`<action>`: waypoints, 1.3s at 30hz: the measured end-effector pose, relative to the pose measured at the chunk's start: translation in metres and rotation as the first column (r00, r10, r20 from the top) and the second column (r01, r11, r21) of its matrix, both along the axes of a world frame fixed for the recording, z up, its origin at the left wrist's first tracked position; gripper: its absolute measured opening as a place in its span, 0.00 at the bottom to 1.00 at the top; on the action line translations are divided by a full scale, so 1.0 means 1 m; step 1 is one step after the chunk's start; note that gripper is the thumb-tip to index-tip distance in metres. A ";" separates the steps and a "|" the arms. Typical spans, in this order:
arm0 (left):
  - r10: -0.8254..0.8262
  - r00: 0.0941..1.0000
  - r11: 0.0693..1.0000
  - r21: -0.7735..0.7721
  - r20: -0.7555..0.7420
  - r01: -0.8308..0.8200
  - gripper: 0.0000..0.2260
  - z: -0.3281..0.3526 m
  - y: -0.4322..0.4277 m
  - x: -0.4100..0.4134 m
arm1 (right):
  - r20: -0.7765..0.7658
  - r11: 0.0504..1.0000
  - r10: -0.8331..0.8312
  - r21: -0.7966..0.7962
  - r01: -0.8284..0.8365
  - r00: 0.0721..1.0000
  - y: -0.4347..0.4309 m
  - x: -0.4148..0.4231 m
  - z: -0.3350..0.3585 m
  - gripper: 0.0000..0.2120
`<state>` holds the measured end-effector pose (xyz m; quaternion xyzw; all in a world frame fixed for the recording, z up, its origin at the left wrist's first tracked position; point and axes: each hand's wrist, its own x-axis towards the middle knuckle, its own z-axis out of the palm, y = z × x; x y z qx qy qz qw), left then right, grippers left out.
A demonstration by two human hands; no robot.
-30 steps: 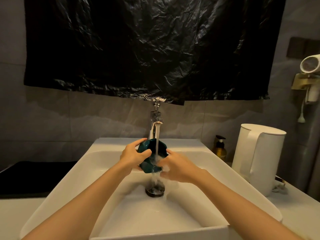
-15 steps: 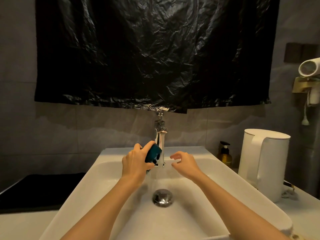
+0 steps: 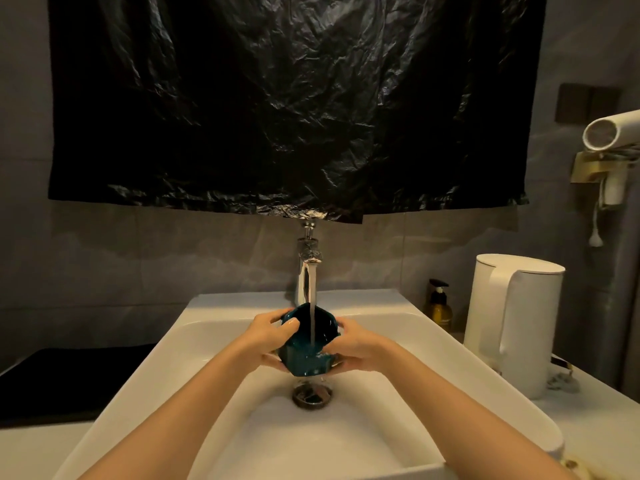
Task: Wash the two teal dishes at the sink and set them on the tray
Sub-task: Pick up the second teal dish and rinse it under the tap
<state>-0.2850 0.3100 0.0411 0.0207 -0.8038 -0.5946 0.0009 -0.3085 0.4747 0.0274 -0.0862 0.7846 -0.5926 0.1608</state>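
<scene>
**dishfan:** so where's the small teal glazed dish (image 3: 304,344) right now?

**tapwatch:** Up in the air over the white rectangular ceramic sink (image 3: 194,327), right above the round metal drain (image 3: 312,393) and not touching the basin. It's tilted with the hollow side facing the camera, and the water stream (image 3: 312,299) from the chrome faucet (image 3: 305,271) runs straight into it.

**dishfan:** 1 hand or 2?

**tapwatch:** 2. The left hand (image 3: 268,336) wraps the left edge, thumb over the rim and fingers tucked under. The right hand (image 3: 358,344) cups the right side and the bottom. Both are curled tight around it.

**dishfan:** anything else around?

**tapwatch:** A crinkled black plastic sheet (image 3: 287,105) hangs on the wall above the faucet. On the tabletop to the right stand a white electric kettle (image 3: 512,320) and, behind it near the wall, an amber pump bottle (image 3: 440,308). A white hair dryer (image 3: 613,129) sits in a wall holder further up. There's a flat black slab (image 3: 69,379) on the tabletop to the left of the sink, too dark to tell what it is.
</scene>
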 end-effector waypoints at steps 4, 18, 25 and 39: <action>-0.095 0.991 0.995 0.020 0.095 0.094 0.15 -0.006 -0.004 -0.006 | 0.017 0.993 -0.110 0.045 0.109 0.994 0.002 0.001 0.002 0.22; -0.138 0.987 0.989 0.056 0.081 0.133 0.15 -0.009 0.006 -0.004 | -0.168 0.926 -0.329 0.138 0.352 0.929 -0.004 -0.007 -0.005 0.21; -0.129 0.990 0.991 0.024 0.050 0.128 0.16 -0.009 0.004 -0.004 | -0.303 0.895 -0.321 0.214 0.392 0.897 -0.014 -0.008 -0.013 0.34; -0.007 0.998 0.997 -0.083 -0.062 0.002 0.20 -0.001 0.002 -0.001 | -0.207 0.973 -0.099 0.185 0.138 0.973 -0.008 -0.012 -0.011 0.24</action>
